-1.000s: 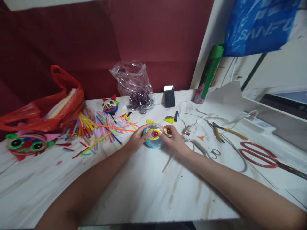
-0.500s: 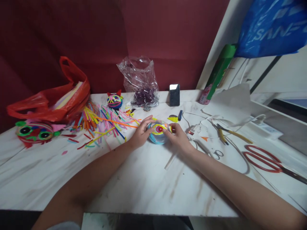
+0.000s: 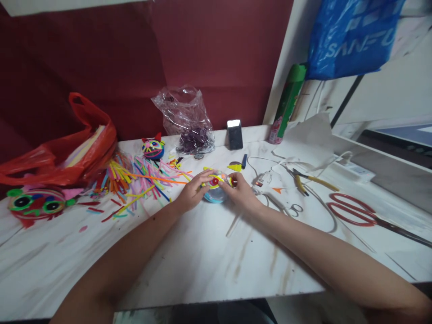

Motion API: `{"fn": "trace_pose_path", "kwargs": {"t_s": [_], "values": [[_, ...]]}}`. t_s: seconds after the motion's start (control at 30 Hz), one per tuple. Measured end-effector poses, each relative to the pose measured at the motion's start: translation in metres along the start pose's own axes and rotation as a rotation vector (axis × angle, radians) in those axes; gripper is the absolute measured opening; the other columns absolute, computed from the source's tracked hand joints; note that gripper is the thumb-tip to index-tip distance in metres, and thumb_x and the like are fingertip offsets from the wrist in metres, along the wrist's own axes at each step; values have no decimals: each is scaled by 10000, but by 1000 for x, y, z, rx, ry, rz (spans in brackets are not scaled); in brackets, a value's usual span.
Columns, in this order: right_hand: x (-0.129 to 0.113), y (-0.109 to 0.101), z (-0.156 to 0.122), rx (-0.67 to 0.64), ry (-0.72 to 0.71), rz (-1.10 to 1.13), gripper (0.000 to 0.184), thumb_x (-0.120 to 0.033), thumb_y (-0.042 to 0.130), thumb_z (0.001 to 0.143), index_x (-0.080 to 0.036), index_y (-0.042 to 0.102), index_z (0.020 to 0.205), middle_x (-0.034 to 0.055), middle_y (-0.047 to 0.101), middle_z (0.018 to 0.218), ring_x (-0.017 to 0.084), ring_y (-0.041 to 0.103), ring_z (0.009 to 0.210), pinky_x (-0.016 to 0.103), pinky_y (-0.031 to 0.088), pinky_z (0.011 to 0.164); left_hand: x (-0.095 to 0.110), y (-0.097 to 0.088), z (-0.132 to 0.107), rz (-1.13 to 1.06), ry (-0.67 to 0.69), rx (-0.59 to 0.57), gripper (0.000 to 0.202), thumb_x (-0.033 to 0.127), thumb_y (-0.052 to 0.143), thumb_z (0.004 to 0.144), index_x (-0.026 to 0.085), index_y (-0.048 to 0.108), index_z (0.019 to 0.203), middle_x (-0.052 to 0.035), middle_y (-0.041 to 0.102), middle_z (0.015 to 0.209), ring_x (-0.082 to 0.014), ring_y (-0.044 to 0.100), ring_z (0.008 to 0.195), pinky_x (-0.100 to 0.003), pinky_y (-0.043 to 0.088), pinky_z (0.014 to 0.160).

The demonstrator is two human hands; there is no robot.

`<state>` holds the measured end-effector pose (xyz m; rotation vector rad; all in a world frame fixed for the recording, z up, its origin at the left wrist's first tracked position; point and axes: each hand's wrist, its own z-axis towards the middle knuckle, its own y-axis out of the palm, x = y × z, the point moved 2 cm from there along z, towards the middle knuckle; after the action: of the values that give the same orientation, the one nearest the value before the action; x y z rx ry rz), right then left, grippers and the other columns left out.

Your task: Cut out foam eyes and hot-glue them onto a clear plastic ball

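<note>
Between my two hands sits a small round clear ball (image 3: 216, 194) with a light blue band low on it and red-and-yellow eye shapes on top. My left hand (image 3: 195, 191) curls around its left side, fingers over the top edge. From the right, my right hand (image 3: 240, 191) grips it, the thumb pressing by the red eye. Both hands hide parts of the ball. To the left lies a pile of coloured pipe cleaners (image 3: 148, 177). A white glue gun (image 3: 278, 202) lies right of my right hand, with a yellow felt piece (image 3: 234, 167) behind it.
Yellow-handled pliers (image 3: 313, 181), red-handled scissors (image 3: 354, 210) and cables lie at right. A red bag (image 3: 57, 157) and a decorated face ball (image 3: 37, 204) are at left. Behind stand a smaller cat-faced ball (image 3: 153, 148), clear bag (image 3: 189, 126), phone (image 3: 235, 135) and green spray can (image 3: 286, 105).
The view has shifted, so the whole scene sits further left. The ball has tilted in my hands, showing its eye side at a flatter angle. Both hands keep hold of it.
</note>
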<state>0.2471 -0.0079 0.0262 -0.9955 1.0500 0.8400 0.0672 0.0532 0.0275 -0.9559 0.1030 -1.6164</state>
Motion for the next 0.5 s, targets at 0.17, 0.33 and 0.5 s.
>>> {"fn": "trace_pose_path", "kwargs": {"t_s": [0.17, 0.33, 0.5], "values": [[1, -3, 3, -124, 35, 176, 376, -552, 525, 779, -217, 568, 945, 26, 617, 931, 202, 562, 893, 348, 464, 786, -5, -4, -2, -69, -58, 39, 271, 248, 503, 925, 197, 556, 1186, -137, 540, 1376, -220, 447, 1336, -485, 338, 1122], [-7, -11, 5, -173, 94, 244, 276, -426, 469, 820, -214, 616, 918, 30, 618, 908, 205, 562, 914, 351, 482, 786, -12, -5, -4, -153, -128, 62, 263, 261, 520, 918, 198, 551, 1171, -134, 535, 1379, -225, 458, 1327, -486, 325, 1127], [-8, -13, 8, -212, 165, 298, 240, -345, 467, 812, -218, 621, 944, 32, 633, 949, 192, 588, 908, 321, 485, 767, -15, -7, -5, -216, -199, 73, 251, 287, 528, 913, 205, 544, 1150, -140, 513, 1401, -229, 448, 1335, -495, 322, 1126]]}}
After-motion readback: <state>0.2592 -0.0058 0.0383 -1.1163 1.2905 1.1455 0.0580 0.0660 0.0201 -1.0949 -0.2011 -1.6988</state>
